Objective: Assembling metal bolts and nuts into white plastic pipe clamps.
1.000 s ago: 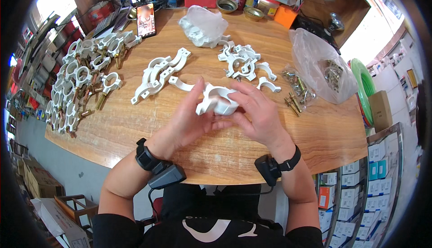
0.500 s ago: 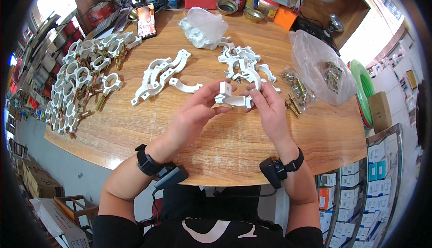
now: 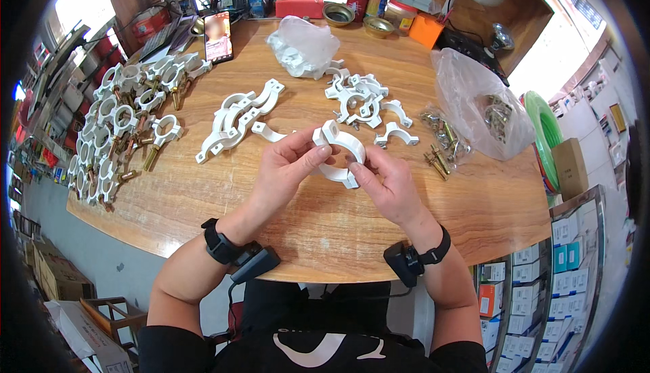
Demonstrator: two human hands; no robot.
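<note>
A white plastic pipe clamp [image 3: 351,144], formed of two curved halves, is held up over the table between my hands. My left hand [image 3: 288,168] pinches its left end between thumb and fingers. On the opposite side, my right hand [image 3: 387,182] grips it, thumb against the lower half. Whether a screw is in the joint is hidden by my fingers. Just behind lie loose white clamp halves [image 3: 395,133] and a small heap of clamps with screws [image 3: 359,99]. Left of my hands rests a stack of joined white half-clamps [image 3: 233,126], with a single half [image 3: 264,131] beside it.
Many assembled clamps with brass-coloured bolts [image 3: 108,129] crowd the left side. To the right are loose bolts [image 3: 439,160], a small bag of screws [image 3: 448,129] and a larger clear bag [image 3: 474,95]. A phone [image 3: 218,38] and white plastic bag [image 3: 305,45] stand farther back.
The two clamp halves, angled apart before, now face each other as a ring. My right hand has moved left and slightly down. A half-clamp behind it now shows fully.
</note>
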